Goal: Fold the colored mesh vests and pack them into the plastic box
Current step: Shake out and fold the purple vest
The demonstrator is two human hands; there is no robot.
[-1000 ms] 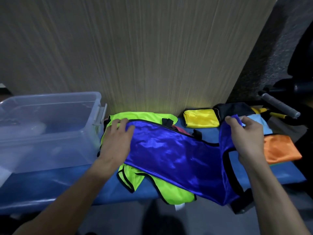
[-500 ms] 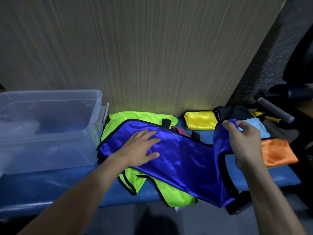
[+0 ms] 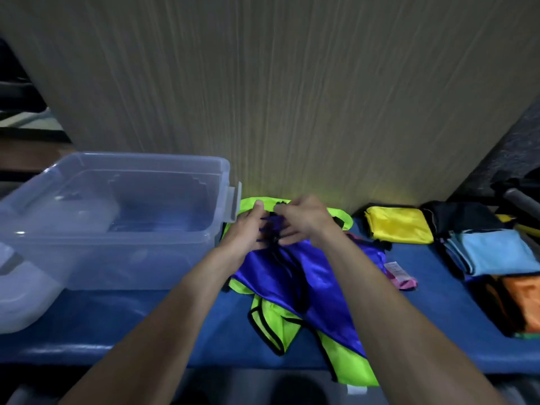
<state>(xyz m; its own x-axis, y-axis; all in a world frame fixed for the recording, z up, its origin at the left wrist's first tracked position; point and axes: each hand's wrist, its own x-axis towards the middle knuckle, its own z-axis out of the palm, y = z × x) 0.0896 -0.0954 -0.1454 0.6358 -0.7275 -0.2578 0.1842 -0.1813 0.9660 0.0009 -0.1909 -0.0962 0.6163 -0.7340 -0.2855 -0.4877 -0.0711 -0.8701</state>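
Beside the plastic box, blue vest pinched in both hands' fingers

Head-worn view looks forward and down, close over the bench.

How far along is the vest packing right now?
Done: yellow, light blue and orange vests lie folded on the right. In hand: both hands, left and right, gather the blue vest. Left: the green vest beneath is unfolded, and no vest shows in the plastic box.
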